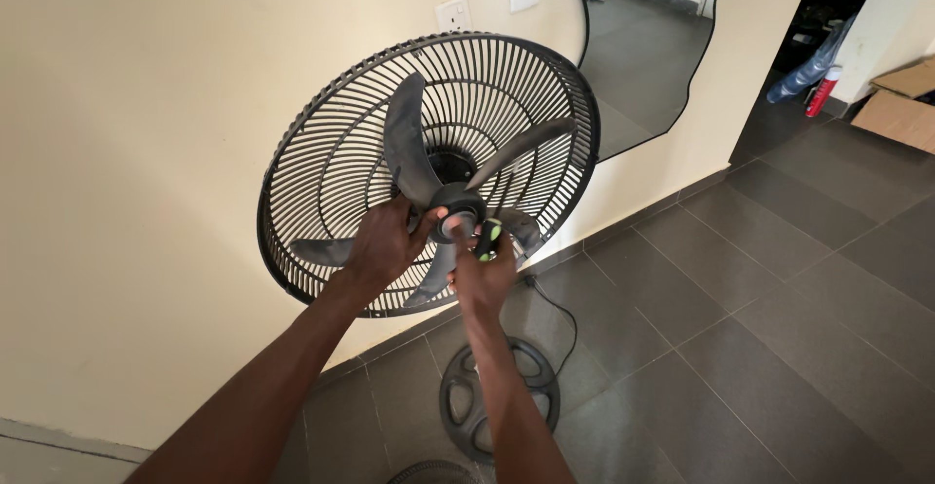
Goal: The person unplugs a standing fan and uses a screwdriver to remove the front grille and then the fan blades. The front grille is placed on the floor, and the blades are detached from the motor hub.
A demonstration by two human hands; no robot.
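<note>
A black standing fan with its front guard off faces me; its rear grille [331, 153] is round and ribbed. The grey blade assembly [409, 143] sits on the hub [458, 206]. My left hand [382, 245] grips the base of a blade beside the hub. My right hand [484, 272] holds a small tool with a green and black handle [488, 240], and its thumb and fingers touch the hub cap.
The fan's round black base [467, 401] and cord [560, 318] lie on dark grey floor tiles. A cream wall with two wall plates [453, 15] stands behind. A wavy mirror [643, 46] leans at right. Cardboard box [901, 104] and bottles [823, 90] sit far right.
</note>
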